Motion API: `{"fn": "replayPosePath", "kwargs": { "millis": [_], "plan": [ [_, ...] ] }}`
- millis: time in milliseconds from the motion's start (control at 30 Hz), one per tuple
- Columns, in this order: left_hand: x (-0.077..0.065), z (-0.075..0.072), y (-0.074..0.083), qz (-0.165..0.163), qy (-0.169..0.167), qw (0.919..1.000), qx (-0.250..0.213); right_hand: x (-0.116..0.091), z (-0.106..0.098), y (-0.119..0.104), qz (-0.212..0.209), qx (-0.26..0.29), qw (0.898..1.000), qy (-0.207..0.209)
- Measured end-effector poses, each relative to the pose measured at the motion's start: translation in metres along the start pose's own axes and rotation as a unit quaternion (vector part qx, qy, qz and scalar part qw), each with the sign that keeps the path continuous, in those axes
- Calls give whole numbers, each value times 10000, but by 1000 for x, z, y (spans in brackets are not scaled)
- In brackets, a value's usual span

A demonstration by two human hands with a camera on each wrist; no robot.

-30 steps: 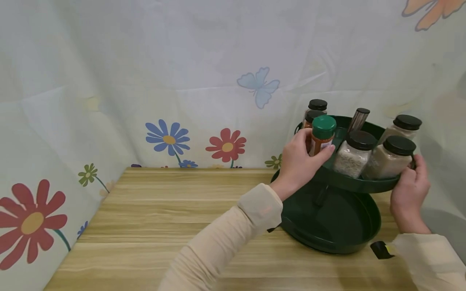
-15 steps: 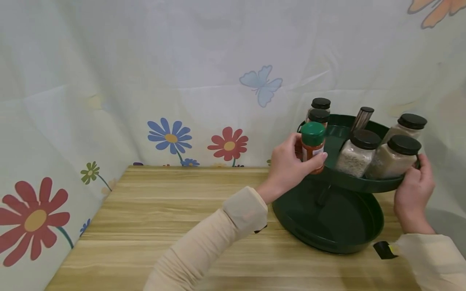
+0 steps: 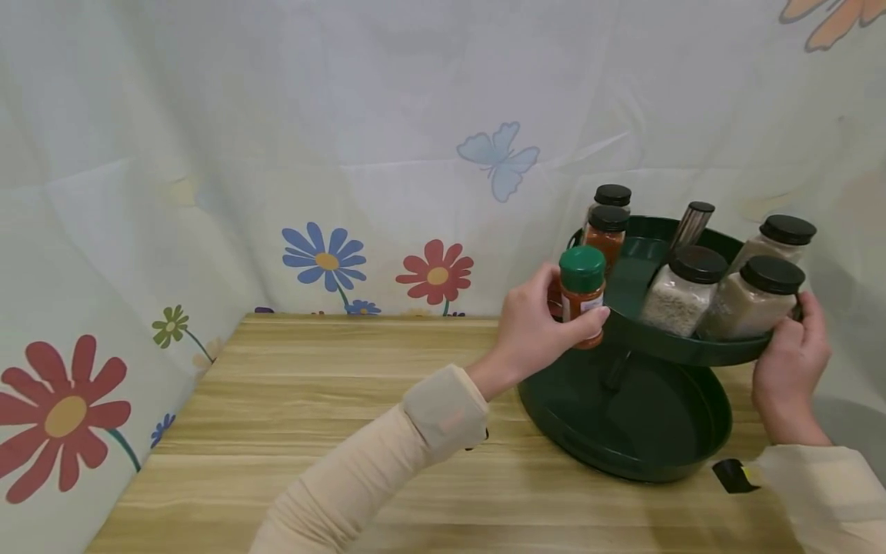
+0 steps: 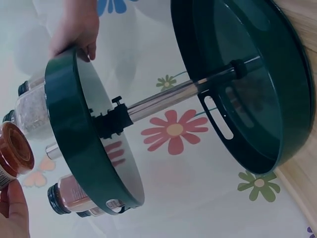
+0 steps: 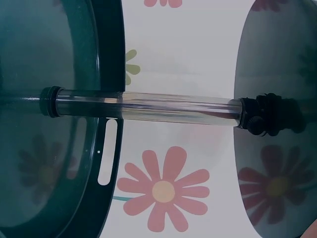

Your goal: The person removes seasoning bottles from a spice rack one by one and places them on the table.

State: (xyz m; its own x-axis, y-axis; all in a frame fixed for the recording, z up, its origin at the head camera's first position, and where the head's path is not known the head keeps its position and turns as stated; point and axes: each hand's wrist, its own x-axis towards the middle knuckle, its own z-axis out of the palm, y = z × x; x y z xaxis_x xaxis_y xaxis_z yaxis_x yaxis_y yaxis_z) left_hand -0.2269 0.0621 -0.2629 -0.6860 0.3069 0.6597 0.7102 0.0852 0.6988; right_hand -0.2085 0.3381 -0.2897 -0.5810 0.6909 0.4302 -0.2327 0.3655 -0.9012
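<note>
Between thumb and fingers, my left hand (image 3: 536,323) holds a spice jar (image 3: 583,296) with a green lid and red-orange contents. The jar is just off the left front rim of the upper tray of a dark green two-tier rack (image 3: 692,348). My right hand (image 3: 791,369) grips that tray's right edge. Upright on the upper tray stand several black-lidded jars, among them a pale-grained jar (image 3: 674,300) and an orange-red jar (image 3: 607,238). In the left wrist view, the held jar's base (image 4: 17,148) shows beside the upper tray (image 4: 69,124).
The lower tray (image 3: 644,431) sits on a wood-grain table (image 3: 332,400). A metal post (image 5: 173,106) joins the two tiers, and its top (image 3: 692,223) pokes above the upper one. Behind hangs a flower-print cloth (image 3: 374,154).
My left hand has moved left and down with the green-lidded jar, from over the upper tray to outside its rim. My right hand keeps its hold on the tray.
</note>
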Motion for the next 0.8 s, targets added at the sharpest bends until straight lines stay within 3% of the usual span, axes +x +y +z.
{"fn": "replayPosePath", "kwargs": {
  "millis": [500,800],
  "plan": [
    [-20,-21,-22,-15,-144,9993,336,2,2,0,111,417,9990,87],
    [-30,-36,-44,-223,-343,9969,671,1,1,-1,186,214,9996,-32]
  ]
}}
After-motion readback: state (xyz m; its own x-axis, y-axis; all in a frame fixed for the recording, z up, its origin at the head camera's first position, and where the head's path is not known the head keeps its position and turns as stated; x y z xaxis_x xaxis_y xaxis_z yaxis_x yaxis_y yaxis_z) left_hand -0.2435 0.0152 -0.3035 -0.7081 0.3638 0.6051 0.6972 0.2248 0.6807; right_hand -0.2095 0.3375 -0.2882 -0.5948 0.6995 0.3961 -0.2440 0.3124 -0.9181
